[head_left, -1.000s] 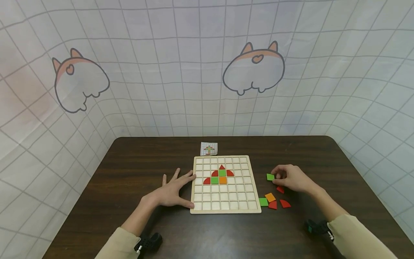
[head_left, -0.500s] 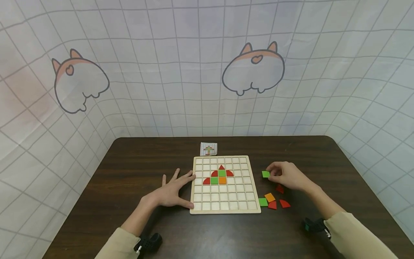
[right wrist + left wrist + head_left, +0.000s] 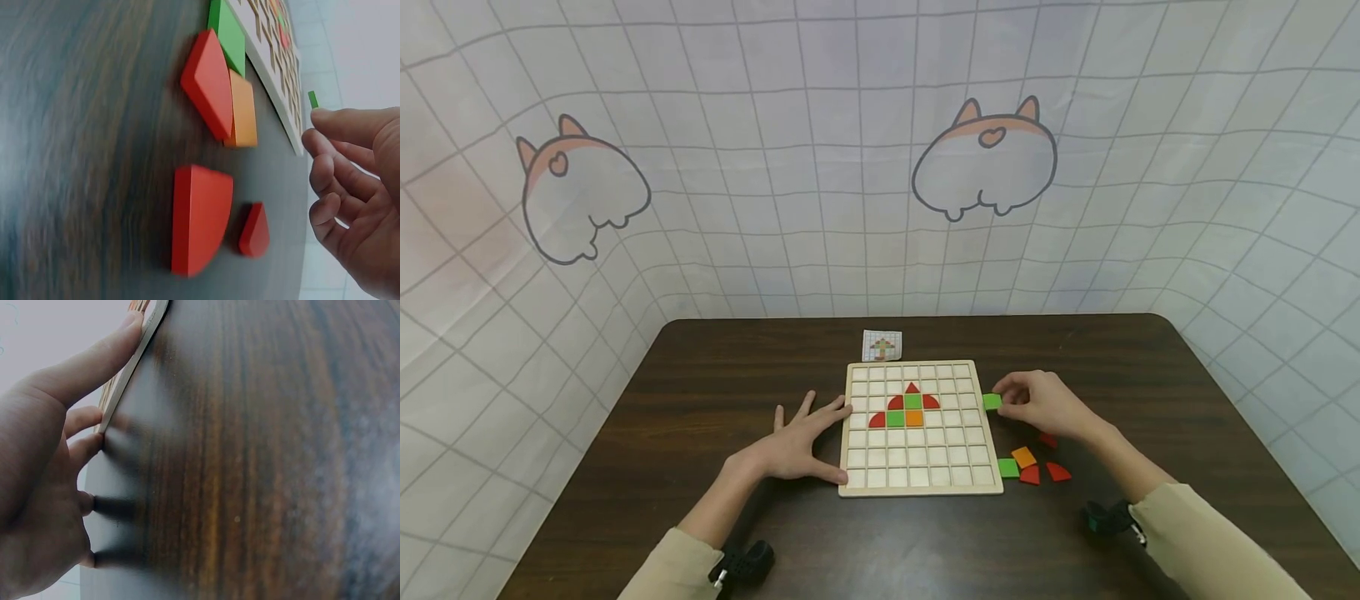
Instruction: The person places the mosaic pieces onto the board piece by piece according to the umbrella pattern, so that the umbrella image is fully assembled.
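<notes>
My right hand (image 3: 1047, 404) pinches a green square tile (image 3: 992, 402) between thumb and fingertips, at the right edge of the wooden grid board (image 3: 955, 457). In the right wrist view that tile (image 3: 313, 99) sticks out past the thumb tip. My left hand (image 3: 795, 442) lies spread at the board's left edge, thumb and a fingertip touching the frame. The left wrist view shows the left thumb (image 3: 106, 359) against the board's rim (image 3: 140, 353). Set in the board are a red triangle (image 3: 912, 388), red quarter-rounds (image 3: 877, 420), green squares (image 3: 895, 418) and an orange square (image 3: 913, 417).
Right of the board lie a green square (image 3: 1007, 468), an orange square (image 3: 1023, 457) and red quarter-round pieces (image 3: 1057, 472). A small printed pattern card (image 3: 882, 345) rests behind the board on the dark wooden table (image 3: 737, 358). A white grid-patterned cloth (image 3: 820, 208) hangs behind.
My right hand has moved left with the green square tile, from beside the loose pieces to the board's right edge. The left hand stays in place.
</notes>
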The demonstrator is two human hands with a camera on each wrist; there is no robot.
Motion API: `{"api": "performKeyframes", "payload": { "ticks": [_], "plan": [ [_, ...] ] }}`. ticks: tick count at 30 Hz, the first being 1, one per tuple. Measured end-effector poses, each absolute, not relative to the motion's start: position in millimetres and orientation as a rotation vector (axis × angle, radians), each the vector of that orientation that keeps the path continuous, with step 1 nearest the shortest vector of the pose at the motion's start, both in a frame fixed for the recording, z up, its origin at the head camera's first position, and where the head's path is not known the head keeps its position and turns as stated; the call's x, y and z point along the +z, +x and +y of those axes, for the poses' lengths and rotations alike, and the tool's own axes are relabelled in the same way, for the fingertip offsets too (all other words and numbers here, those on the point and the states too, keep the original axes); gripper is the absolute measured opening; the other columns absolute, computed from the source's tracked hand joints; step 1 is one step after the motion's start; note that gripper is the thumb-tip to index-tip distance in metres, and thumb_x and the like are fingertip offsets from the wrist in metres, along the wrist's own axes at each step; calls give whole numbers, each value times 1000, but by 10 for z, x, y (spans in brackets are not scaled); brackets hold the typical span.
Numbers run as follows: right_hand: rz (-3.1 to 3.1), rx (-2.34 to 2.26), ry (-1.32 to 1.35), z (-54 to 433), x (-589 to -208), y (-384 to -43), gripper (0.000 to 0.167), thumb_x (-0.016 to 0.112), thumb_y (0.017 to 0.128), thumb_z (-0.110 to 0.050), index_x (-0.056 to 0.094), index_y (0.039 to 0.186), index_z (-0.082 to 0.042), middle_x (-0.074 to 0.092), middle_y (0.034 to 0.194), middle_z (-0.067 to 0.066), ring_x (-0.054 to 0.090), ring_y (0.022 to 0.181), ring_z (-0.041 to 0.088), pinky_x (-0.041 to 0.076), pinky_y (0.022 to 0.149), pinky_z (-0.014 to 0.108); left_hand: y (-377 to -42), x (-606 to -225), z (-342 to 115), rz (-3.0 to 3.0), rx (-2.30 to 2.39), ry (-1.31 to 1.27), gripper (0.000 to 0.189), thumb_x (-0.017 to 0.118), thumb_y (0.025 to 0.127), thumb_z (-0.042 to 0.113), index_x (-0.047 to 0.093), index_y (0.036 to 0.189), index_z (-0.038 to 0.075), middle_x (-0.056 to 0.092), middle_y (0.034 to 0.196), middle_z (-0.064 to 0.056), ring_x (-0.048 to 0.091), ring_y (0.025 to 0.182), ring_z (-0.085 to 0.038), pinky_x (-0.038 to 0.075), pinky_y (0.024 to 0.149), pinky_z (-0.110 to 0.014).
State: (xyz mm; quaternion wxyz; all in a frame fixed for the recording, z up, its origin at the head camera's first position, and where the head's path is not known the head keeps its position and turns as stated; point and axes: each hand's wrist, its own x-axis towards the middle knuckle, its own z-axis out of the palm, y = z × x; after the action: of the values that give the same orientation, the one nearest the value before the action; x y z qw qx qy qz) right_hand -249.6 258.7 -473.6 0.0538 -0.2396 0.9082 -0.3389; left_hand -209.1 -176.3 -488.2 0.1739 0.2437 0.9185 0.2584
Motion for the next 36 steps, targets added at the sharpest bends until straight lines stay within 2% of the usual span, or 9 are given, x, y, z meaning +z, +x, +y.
{"api": "performKeyframes", "payload": {
  "ticks": [15, 24, 36],
  "plan": [
    [2672, -1035, -805, 2180, -4768, -2468, 24, 79, 90, -10, 73, 112, -3, 68, 85, -6, 62, 74, 12, 53, 65, 29, -2081, -4913, -1791, 2595, 755, 703, 103, 82, 82, 57, 31, 164, 20, 12, 171, -5, -12, 153, -44, -17, 104, -79],
    [2652, -1025, -852, 1944, -4795, -2494, 22, 80, 90, -11, 74, 110, -5, 66, 83, -7, 61, 76, 11, 53, 69, 30, -2093, -4914, -1785, 2607, 745, 705, 102, 83, 82, 56, 32, 163, 21, 13, 171, -4, -11, 154, -43, -16, 104, -79],
    [2647, -1027, -945, 1779, -4855, -2506, 20, 81, 90, -10, 74, 107, -5, 64, 81, -8, 58, 73, 8, 51, 68, 29, -2085, -4898, -1790, 2598, 754, 707, 102, 83, 82, 55, 32, 163, 21, 13, 171, -5, -12, 154, -43, -16, 104, -79]
  ]
}}
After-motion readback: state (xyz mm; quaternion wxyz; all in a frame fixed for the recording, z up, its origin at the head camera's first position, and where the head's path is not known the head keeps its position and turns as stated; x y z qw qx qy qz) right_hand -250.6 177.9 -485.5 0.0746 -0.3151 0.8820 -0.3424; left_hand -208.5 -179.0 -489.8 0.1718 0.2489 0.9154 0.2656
